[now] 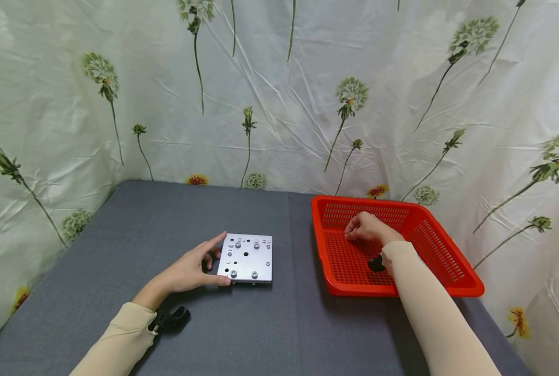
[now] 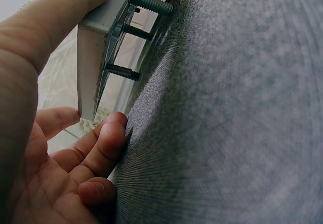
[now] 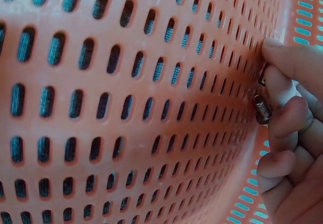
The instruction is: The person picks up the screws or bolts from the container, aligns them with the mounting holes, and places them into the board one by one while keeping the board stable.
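Observation:
A square silver metal plate [image 1: 247, 257] carries several bolts and holes on its top. Across its left side my left hand [image 1: 199, 267] grips it, thumb at the near edge and forefinger at the far edge. Threaded bolt ends [image 2: 151, 3] stick out under the plate, close over the cloth. Inside the red basket [image 1: 327, 266], my right hand [image 1: 367, 228] has its fingertips down at the perforated floor. A small screw [image 3: 261, 109] shows beside its curled fingers. Its thumb and forefinger pinch another small screw [image 3: 263, 75], mostly hidden by the fingers.
Grey cloth [image 1: 166, 219] covers the table. The basket's raised walls surround my right hand. A white curtain [image 1: 279, 104] with dandelion prints hangs behind the table and along its sides. A black wrist mount [image 1: 173, 319] sits under my left wrist.

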### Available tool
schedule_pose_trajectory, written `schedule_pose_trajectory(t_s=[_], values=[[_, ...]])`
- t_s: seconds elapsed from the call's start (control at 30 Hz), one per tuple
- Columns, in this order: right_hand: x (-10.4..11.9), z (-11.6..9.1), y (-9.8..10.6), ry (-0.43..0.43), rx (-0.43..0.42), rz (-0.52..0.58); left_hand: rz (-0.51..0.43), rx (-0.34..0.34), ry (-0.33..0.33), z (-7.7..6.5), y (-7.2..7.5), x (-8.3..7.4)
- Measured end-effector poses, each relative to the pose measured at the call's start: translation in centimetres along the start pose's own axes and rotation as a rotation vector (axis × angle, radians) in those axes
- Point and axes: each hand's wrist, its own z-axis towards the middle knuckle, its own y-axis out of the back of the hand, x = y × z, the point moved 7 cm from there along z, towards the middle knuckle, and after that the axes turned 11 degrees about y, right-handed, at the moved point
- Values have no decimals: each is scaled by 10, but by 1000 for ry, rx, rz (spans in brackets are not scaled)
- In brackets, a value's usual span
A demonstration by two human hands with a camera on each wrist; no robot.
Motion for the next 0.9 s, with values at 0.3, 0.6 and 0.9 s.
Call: schedule_pose_trajectory(t_s=[0.3,0.6,0.9], values=[[2,2,-2,21,29,-19,3,3,7,-1,1,-1],[10,-5,8,115,-34,39,-3,-1,-8,-2,0,-3],[34,-14,20,148,-159,123,-1,1,-10,-2,-1,-1]])
